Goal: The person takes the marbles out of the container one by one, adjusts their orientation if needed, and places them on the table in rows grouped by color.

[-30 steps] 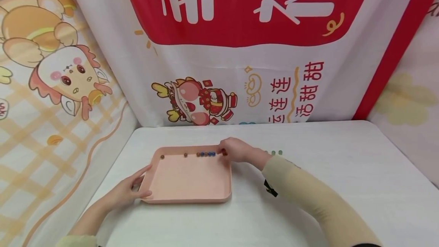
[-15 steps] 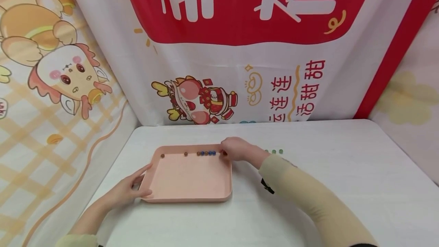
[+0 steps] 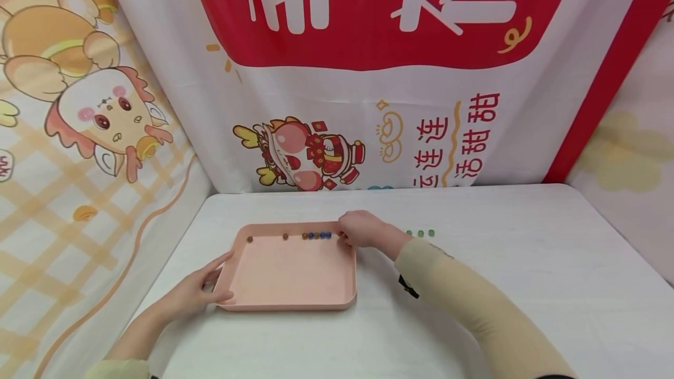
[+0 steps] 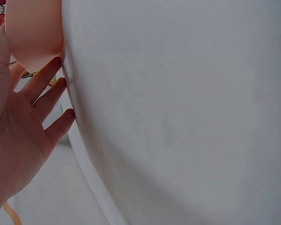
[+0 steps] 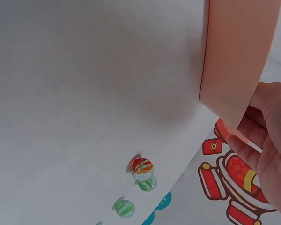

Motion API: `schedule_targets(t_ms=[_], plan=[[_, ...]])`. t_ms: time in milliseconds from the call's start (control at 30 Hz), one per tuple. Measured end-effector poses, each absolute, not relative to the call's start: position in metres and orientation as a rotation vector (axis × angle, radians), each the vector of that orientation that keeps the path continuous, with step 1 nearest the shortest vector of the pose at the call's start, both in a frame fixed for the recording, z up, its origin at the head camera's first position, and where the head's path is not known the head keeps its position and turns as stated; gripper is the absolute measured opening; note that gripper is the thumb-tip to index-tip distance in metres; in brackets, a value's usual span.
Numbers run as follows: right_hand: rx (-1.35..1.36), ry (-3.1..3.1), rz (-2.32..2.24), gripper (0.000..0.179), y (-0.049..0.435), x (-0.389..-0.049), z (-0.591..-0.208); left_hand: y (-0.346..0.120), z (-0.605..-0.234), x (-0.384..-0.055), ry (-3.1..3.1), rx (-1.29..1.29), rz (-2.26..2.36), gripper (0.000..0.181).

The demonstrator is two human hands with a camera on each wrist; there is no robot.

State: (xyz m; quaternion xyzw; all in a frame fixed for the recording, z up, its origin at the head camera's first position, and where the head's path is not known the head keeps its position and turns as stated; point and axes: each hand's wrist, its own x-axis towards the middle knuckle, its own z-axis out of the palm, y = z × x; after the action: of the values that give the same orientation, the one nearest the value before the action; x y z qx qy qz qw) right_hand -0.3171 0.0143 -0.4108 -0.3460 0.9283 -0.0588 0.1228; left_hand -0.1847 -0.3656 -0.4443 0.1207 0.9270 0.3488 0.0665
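The pink tray (image 3: 292,274) lies on the table, with brown and blue marbles along its back wall. A brown marble (image 3: 250,239) sits in the back left corner; a blue marble (image 3: 323,235) belongs to a tight row of several farther right. My left hand (image 3: 192,293) touches the tray's left wall, its fingers straight and spread, thumb over the rim near the front. At the back right corner my right hand (image 3: 363,228) reaches over the rim. In the right wrist view its fingers bend outside that corner; whether a marble is in its hidden fingertips I cannot tell.
Green marbles (image 3: 420,233) lie on the white table (image 3: 500,285) behind my right forearm. An orange-red marble (image 5: 142,168) overlaps a green one in the right wrist view. A printed cloth (image 3: 337,86) hangs behind the table, with a patterned sheet (image 3: 95,203) at left.
The dark reddish-brown patch under my right hand's fingers shows less now. My right forearm has shifted slightly left; the tray, the left hand and the row of marbles stay in place.
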Motion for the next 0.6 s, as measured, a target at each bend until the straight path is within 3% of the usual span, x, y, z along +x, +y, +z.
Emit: schedule_targets(t_ms=[600], plan=[[-0.943,2.579,-0.37,0.018,0.012,-0.3228,-0.4172,-0.3662,-0.4436,-0.1837,2.796,0.37,1.047,0.091]])
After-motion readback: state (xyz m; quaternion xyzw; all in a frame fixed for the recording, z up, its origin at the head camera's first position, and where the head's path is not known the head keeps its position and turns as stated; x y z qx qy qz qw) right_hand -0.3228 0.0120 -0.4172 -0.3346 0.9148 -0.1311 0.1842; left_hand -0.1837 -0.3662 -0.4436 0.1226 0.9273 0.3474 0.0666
